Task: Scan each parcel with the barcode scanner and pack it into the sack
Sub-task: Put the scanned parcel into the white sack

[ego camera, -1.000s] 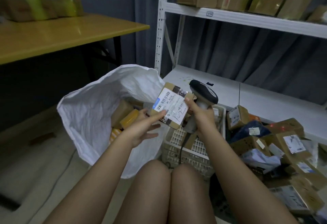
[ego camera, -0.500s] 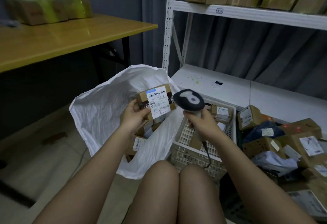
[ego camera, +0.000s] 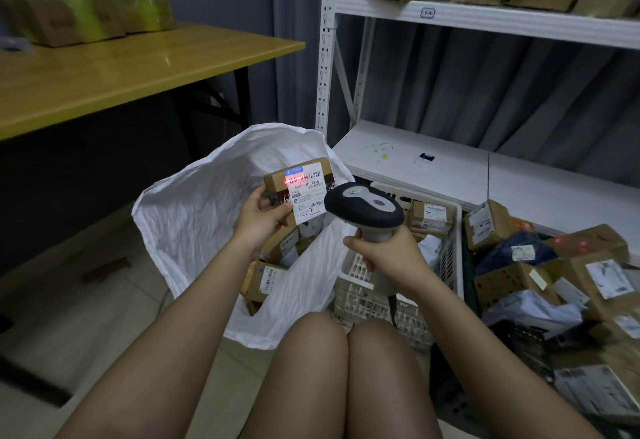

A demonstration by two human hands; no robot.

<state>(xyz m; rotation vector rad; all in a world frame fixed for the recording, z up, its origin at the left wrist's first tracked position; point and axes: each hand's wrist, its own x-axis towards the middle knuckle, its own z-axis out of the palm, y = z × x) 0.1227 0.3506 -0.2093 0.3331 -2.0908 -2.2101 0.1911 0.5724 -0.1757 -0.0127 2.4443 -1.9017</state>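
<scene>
**Red scan line on the parcel's label**

While the left hand (ego camera: 258, 220) grips a small cardboard parcel (ego camera: 298, 189) by its lower left corner above the open white sack (ego camera: 194, 217), its label faces the barcode scanner (ego camera: 365, 208). The right hand (ego camera: 384, 253) is wrapped round the scanner's handle, just right of the parcel. A red line crosses the upper barcode. More parcels lie in the sack and in the white crate (ego camera: 377, 303) beside it.

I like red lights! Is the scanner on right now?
On. The barcode scanner throws a red line across the barcode on the parcel above the sack.
</scene>
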